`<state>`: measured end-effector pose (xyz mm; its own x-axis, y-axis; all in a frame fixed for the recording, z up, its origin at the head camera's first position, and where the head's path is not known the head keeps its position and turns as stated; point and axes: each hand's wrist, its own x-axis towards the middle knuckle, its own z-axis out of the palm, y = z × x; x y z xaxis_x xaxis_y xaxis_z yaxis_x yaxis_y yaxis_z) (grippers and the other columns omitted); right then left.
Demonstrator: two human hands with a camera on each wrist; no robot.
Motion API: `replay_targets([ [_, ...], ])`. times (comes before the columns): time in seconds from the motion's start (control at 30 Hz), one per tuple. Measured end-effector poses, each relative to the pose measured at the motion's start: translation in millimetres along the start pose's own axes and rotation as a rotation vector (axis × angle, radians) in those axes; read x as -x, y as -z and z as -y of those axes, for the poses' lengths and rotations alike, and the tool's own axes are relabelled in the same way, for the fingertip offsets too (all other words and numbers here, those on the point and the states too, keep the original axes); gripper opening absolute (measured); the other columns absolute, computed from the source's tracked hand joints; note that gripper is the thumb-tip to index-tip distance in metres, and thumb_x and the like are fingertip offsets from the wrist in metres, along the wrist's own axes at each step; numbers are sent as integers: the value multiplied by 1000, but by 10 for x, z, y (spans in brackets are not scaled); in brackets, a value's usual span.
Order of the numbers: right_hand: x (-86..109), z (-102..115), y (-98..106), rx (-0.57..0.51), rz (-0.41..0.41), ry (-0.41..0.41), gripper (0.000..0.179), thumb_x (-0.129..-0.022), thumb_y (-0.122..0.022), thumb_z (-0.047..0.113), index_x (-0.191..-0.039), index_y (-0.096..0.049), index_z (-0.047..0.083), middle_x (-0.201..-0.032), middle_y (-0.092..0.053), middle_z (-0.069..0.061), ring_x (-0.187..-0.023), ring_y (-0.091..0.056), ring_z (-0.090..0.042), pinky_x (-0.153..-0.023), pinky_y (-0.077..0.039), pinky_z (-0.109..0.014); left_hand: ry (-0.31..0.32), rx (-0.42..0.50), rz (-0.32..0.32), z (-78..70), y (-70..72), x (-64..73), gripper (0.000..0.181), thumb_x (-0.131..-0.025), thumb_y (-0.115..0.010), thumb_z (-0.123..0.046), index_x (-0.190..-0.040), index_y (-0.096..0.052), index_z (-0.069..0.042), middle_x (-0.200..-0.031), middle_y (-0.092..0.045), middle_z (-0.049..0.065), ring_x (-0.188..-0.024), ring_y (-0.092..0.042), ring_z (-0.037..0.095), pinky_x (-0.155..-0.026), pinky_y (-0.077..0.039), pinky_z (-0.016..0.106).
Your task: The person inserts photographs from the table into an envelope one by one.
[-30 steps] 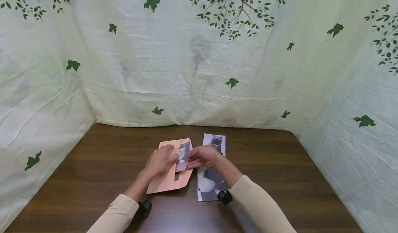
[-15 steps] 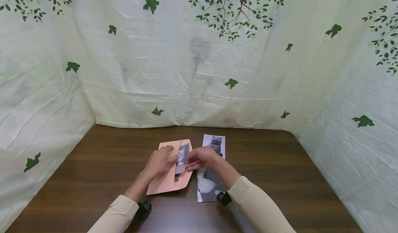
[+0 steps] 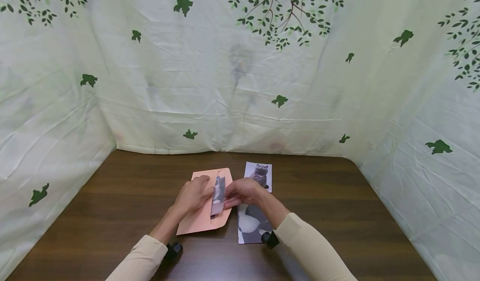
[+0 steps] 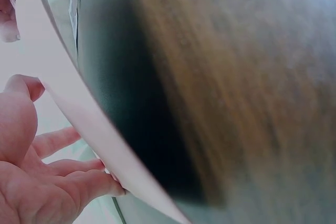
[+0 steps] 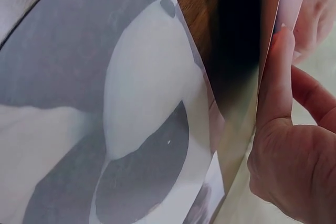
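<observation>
In the head view my left hand (image 3: 193, 194) holds the pink envelope (image 3: 195, 220) a little above the table, its thumb by the opening. The left wrist view shows that hand's thumb and fingertips at the envelope's edge (image 4: 107, 135). A narrow grey photo card (image 3: 218, 195) lies partly inside the opening, with a dark sliver of something beneath its lower end. My right hand (image 3: 245, 191) touches the card's right edge. Its fingers (image 5: 278, 77) look fairly straight in the right wrist view, against the card's pale corner (image 5: 290, 1).
To the right of the envelope lie a cat photo (image 3: 261, 174) and a larger grey-and-white print (image 3: 250, 224), partly under the right forearm. The brown wooden table (image 3: 330, 222) is bordered by a pale leaf-patterned cloth (image 3: 240, 122).
The photo card has shifted left and towards the person, deeper into the envelope, so less of its width shows. My right hand has followed it slightly left; the left hand stays in place.
</observation>
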<state>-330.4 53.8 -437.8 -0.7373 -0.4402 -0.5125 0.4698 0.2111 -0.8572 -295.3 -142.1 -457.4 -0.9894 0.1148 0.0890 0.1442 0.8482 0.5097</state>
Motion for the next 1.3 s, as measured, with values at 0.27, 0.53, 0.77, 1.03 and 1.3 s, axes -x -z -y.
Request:
replay_targets([
  [0.27,-14,-5,-74,-14,-6,21,17,-94,-52,-3,-97,-67,-10,-82,-69,-14,-66,-71,-20,-67,-62,-31,1,9,1,1,3,0,53,-96,-61,-29,-138,-56,2,-134,-62,26,-122,-60,46,-102,-47,56],
  [0.53,-37,-13,-123,-51,-28,47,19,-94,-54,-3,-102,-69,-12,-85,-69,-14,-71,-72,-22,-77,-61,-37,16,27,8,-5,3,0,53,-96,-62,-28,-139,-56,2,-135,-62,25,-124,-59,45,-103,-46,56],
  [0.77,-57,-15,-176,-77,-23,43,15,-94,-55,-3,-96,-68,-8,-85,-69,-14,-72,-72,-21,-82,-60,-39,11,16,5,-1,1,-2,53,-96,-61,-29,-139,-56,2,-135,-62,25,-123,-60,46,-103,-47,56],
  [1.03,-80,-22,-223,-103,-41,14,13,-93,-56,-3,-88,-67,-4,-84,-69,-14,-70,-72,-22,-82,-60,-40,7,18,1,11,-11,-13,54,-95,-61,-29,-138,-56,2,-134,-62,25,-122,-60,46,-101,-47,56],
  [1.3,-101,-38,-247,-131,-59,15,12,-92,-55,-5,-86,-66,-4,-84,-68,-15,-72,-72,-25,-87,-57,-44,12,12,5,8,-14,-10,54,-96,-61,-30,-138,-57,2,-132,-62,27,-121,-60,47,-100,-48,57],
])
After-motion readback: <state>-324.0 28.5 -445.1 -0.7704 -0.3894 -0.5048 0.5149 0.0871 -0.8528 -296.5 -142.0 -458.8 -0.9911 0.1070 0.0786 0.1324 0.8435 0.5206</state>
